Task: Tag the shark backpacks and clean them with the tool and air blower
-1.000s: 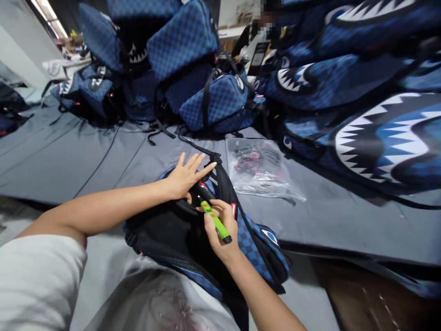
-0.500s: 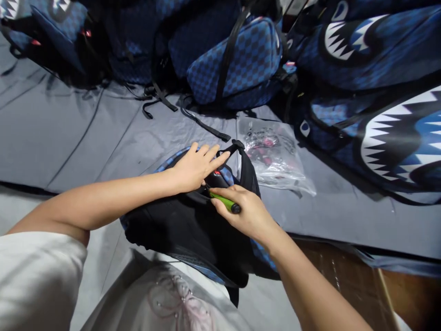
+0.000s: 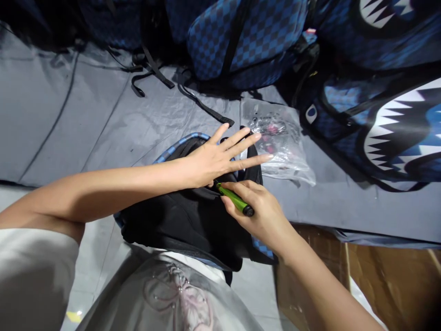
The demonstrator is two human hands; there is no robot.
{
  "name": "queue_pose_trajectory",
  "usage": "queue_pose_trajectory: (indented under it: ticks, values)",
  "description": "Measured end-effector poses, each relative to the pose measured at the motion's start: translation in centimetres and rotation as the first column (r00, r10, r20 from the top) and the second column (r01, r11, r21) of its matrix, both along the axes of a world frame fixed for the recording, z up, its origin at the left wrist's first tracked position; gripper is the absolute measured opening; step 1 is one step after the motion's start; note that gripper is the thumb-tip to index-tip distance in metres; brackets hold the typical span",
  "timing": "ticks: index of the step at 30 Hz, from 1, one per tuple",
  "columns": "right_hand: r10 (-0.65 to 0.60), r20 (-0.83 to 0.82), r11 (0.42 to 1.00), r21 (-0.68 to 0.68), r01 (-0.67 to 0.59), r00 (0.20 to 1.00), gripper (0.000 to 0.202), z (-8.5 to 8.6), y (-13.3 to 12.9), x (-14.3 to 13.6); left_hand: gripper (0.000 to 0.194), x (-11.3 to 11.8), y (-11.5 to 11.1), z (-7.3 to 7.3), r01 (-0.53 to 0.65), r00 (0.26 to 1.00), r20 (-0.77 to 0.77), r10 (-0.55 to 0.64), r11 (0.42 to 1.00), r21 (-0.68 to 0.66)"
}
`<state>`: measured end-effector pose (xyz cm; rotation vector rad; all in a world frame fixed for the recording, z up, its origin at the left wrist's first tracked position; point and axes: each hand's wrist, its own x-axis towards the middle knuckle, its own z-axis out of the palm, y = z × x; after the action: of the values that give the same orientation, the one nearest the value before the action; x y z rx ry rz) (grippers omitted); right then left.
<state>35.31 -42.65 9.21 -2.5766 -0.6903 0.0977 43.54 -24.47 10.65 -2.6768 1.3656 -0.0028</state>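
A black and blue-checked backpack (image 3: 186, 220) lies tilted between my body and the table edge, its dark side up. My right hand (image 3: 255, 204) is closed round a slim green-handled tool (image 3: 236, 199) with a black butt end. The tool's dark tip points left into the backpack's opening, and its working end cannot be made out. Across the top of the backpack my left hand (image 3: 223, 156) is stretched out with fingers spread. The left thumb is partly hidden close to the tool's tip.
A clear plastic bag (image 3: 279, 142) with pinkish items lies just beyond my hands on the grey-covered table (image 3: 103, 124). Blue-checked backpacks (image 3: 248, 41) line the back, straps trailing forward. Shark-mouth backpacks (image 3: 389, 133) are at right. A brown cardboard box (image 3: 379, 271) stands below.
My left hand has moved right and its fingers have spread wider. My right hand, still round the green tool, has shifted slightly right. The camera view has tilted down a little.
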Motion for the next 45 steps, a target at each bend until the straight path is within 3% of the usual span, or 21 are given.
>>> queue_pose_trajectory:
  ticks: [9,20,26,29,36,45]
  values:
    - [0.125,-0.081,0.992,-0.006,-0.126,0.989,0.027,0.9,-1.4,1.1,0.105,0.3,-0.8,-1.8,-0.048,0.998,-0.034,0.046,0.998,-0.051]
    - [0.122,0.029,0.981,-0.157,-0.116,0.992,0.023,0.6,-0.5,1.4,0.103,1.1,-0.9,-2.3,-0.075,0.993,-0.096,0.066,0.993,-0.091]
    - [0.018,-0.007,0.993,-0.114,-0.018,1.000,0.023,0.4,0.1,1.0,0.103,1.1,-1.0,-2.1,-0.086,0.992,-0.094,0.082,0.995,-0.046]
    - [0.012,0.044,0.985,-0.172,-0.005,0.999,0.019,0.4,0.3,0.7,0.100,0.9,-1.0,-2.0,-0.091,0.994,-0.072,0.087,0.995,-0.049]
    - [-0.039,0.146,0.984,-0.166,0.064,0.988,0.018,0.3,1.6,-0.1,0.097,0.7,-1.1,-1.9,-0.105,0.988,-0.127,0.093,0.990,-0.095]
    - [-0.126,0.159,0.981,-0.129,0.147,0.979,0.017,0.2,2.3,-0.7,0.092,0.8,-1.1,-1.7,-0.128,0.981,-0.158,0.109,0.985,-0.114]
